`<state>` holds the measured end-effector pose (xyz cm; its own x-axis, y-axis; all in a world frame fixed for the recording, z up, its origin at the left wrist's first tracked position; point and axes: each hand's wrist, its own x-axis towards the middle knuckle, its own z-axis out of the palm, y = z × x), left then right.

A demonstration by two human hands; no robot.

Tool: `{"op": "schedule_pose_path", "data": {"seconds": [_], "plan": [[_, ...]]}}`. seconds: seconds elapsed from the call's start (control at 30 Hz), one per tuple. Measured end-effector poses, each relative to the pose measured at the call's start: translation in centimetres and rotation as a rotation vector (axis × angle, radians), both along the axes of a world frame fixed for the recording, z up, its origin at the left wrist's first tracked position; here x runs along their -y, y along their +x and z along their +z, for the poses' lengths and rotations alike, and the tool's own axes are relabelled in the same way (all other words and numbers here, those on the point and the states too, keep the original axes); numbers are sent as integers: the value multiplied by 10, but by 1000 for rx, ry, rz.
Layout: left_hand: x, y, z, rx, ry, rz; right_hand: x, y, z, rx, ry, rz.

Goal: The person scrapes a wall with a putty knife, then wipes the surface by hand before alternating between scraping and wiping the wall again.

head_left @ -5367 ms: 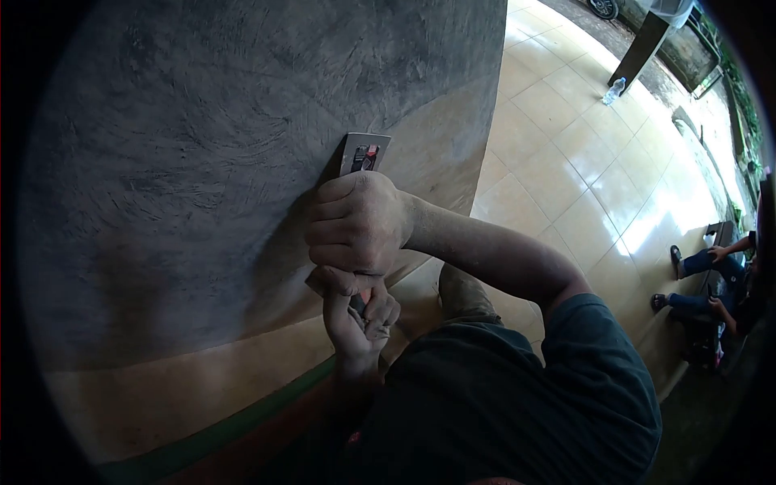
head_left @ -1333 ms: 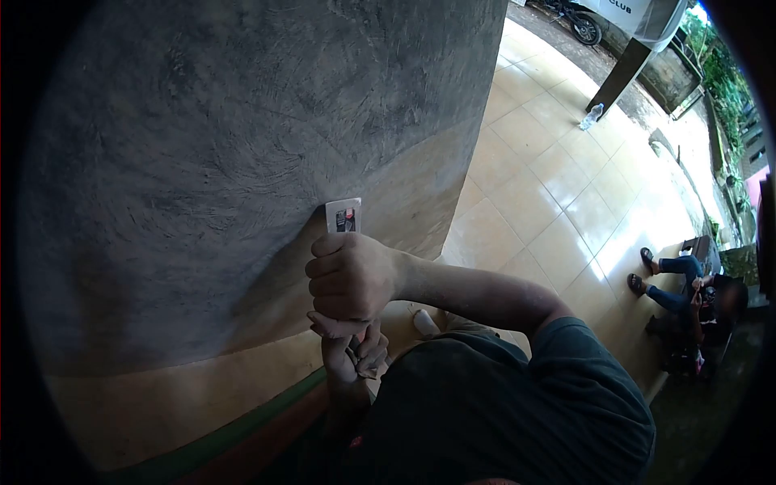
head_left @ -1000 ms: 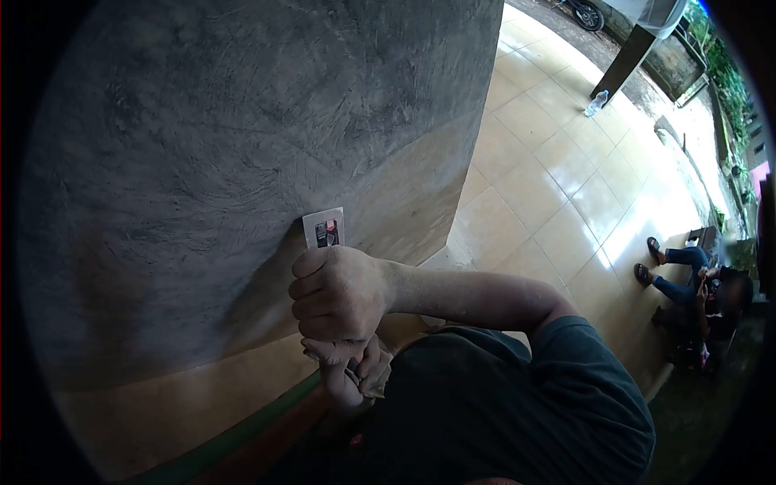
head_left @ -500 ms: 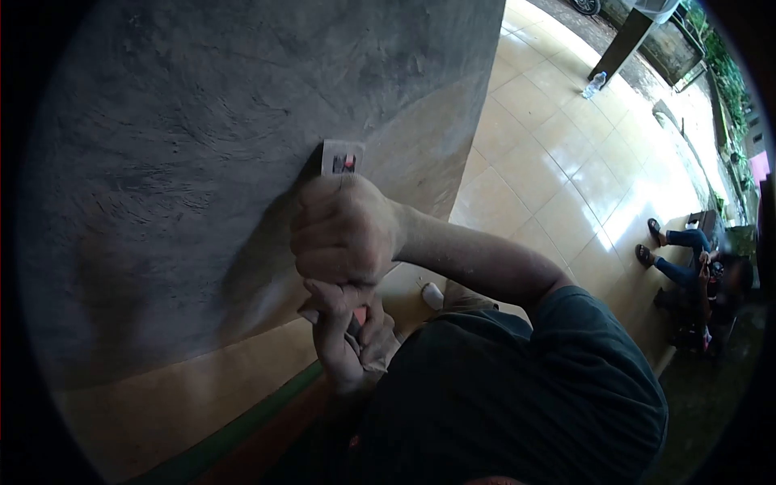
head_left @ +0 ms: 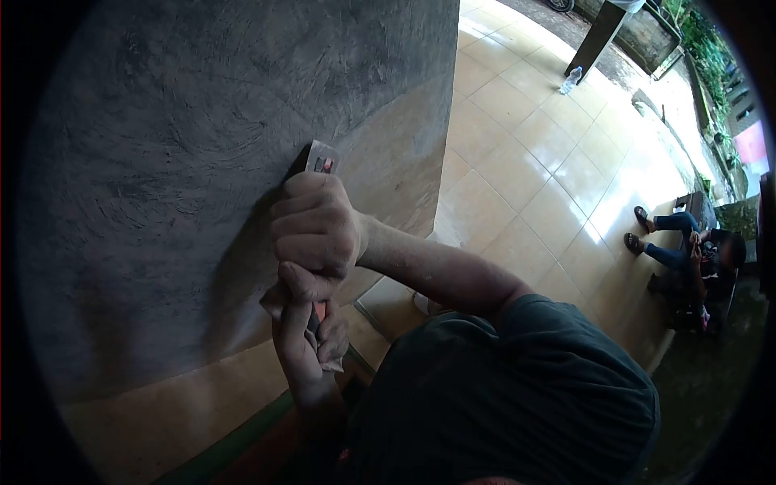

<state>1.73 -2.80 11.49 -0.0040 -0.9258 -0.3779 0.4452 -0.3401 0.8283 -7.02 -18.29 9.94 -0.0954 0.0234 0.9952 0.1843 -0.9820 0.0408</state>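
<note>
Close below the camera, the left hand (head_left: 307, 343) closes around the lower handle of the flat metal scraper with red label (head_left: 322, 159). The right hand (head_left: 315, 226) grips it in a tight fist just above, wrist straight, forearm bent across. Its blade touches the rough grey plastered wall (head_left: 178, 162); a low angle with even pressure seems best.

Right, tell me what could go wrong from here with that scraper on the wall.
1. The right hand and left hand both clamp the scraper, knuckles close to the rough grey wall; a slip could scrape them.
2. Only a short piece of blade shows past the upper fist; if tilted, a corner might gouge the coat.
3. Dust coats the right forearm, so the grip may slide.
</note>
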Motion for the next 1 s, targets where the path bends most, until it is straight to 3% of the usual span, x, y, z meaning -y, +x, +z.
{"op": "schedule_pose_path", "data": {"seconds": [0.1,0.3,0.37,0.4,0.5,0.53,0.67,0.77,0.8,0.9,1.0], "plan": [[-8,-27,19,82,-4,124,-12,-3,1,6,2,70],[29,-26,4,44,-27,-32,24,-29,-6,-42,9,-45],[18,-26,14,134,57,-1,15,-27,-1,23,65,9],[5,-20,10,43,116,20,8,-25,0,29,65,9],[2,-48,29,173,64,24,7,-26,0,29,80,114],[7,-46,24,130,-13,-108,15,-29,0,58,45,118],[27,-52,5,114,106,3,30,-46,-2,72,42,63],[10,-45,26,189,152,49,19,-35,0,72,60,34],[7,-43,31,46,103,-50,10,-30,2,62,73,92],[-2,-60,26,200,56,-17,12,-30,-2,63,65,218],[7,-70,14,251,50,37,24,-38,-6,101,20,186]]}}
